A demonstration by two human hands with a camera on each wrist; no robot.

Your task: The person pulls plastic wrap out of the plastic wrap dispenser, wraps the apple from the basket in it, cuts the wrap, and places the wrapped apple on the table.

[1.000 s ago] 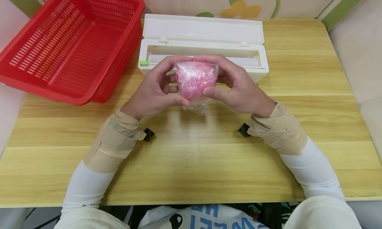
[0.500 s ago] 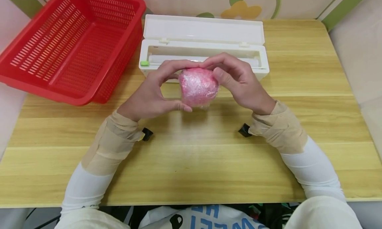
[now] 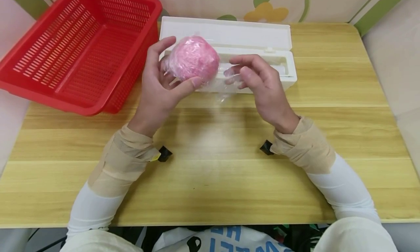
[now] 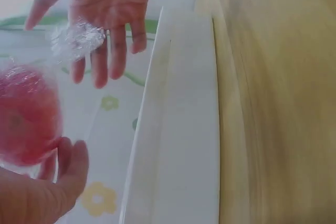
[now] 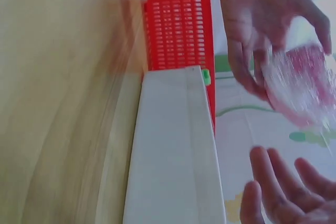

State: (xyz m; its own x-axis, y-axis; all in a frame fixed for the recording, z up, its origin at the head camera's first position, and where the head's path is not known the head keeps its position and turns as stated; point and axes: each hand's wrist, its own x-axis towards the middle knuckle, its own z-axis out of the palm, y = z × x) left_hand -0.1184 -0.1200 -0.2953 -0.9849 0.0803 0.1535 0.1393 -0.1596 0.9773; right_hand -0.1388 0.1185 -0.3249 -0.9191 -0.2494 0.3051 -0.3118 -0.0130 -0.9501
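Observation:
A pink round thing (image 3: 195, 58) wrapped in crinkled cling film is held up in my left hand (image 3: 156, 86). The left thumb lies on its near side, and the other fingers reach round its left and far side. To its right, my right hand (image 3: 270, 89) hangs apart from it, fingers loosely bent and holding nothing visible. A loose tail of cling film (image 4: 79, 40) sticks out from the ball towards the right palm in the left wrist view; whether it touches those fingers I cannot tell. Behind the hands stands a white cling film dispenser (image 3: 289, 77), its lid raised.
A red slotted basket (image 3: 113, 88) stands at the back left, beside the dispenser. Under everything is a wooden table (image 3: 210, 193), with a patterned wall (image 3: 203, 4) along its back edge.
Both hands were on the wrapped ball; the right hand has let go. My left hand has lifted the ball up and to the left and turned it. The film tail now shows at its right.

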